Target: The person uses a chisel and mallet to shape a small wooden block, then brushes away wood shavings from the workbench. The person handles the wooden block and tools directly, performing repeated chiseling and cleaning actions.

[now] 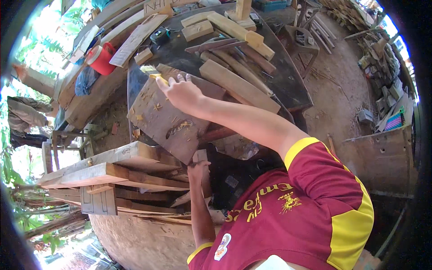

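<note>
A wide dark wooden board lies tilted over the near edge of the black round table, with pale chips on its face. My right hand reaches across to the board's far end, its fingers closed on a small yellow object; what it is I cannot tell. My left hand is lower down, at the board's near corner, gripping a pale end of wood that sticks out there.
Several planks and curved wood pieces lie across the table. A red container stands at the back left. A stack of boards sits to my left. A plastic chair and dirt floor are to the right.
</note>
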### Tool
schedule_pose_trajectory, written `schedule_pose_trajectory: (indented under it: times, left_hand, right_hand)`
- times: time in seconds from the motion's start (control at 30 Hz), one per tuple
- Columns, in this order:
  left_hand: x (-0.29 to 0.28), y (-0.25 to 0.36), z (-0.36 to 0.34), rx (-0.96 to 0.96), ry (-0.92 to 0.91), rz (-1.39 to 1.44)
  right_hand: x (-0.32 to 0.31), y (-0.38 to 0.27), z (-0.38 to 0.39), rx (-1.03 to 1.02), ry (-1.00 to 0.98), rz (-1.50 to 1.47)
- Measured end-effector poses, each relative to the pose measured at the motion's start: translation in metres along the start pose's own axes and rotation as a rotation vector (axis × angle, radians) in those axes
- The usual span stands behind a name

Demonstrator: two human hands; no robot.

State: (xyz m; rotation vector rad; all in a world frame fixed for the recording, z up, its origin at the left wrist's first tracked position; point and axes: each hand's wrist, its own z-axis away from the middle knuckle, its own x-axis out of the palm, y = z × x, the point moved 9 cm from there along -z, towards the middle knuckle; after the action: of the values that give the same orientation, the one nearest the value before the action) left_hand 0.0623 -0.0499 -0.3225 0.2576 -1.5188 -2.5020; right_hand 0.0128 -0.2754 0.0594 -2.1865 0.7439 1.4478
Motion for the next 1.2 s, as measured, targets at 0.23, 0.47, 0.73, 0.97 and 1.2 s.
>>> schedule_pose_trajectory:
  times: [0.23, 0.47, 0.73, 0.97, 1.2]
  left_hand:
    - [0.023, 0.090, 0.043, -0.135, 0.193, -0.199]
    - [0.024, 0.121, 0.067, 0.035, 0.380, -0.243]
    - [0.029, 0.108, 0.061, -0.036, 0.300, -0.150]
    - [0.018, 0.108, 0.055, 0.070, 0.401, -0.359]
    - [0.019, 0.105, 0.054, 0.067, 0.387, -0.405]
  right_hand:
    - [0.013, 0.020, 0.011, 0.114, -0.004, -0.031]
    - [0.009, 0.030, 0.010, 0.186, -0.017, -0.145]
    - [0.000, 0.066, 0.010, 0.251, 0.018, -0.477]
    - [-0.007, 0.063, 0.017, 0.282, -0.053, -0.500]
    - [-0.022, 0.060, 0.042, 0.270, -0.112, -0.479]
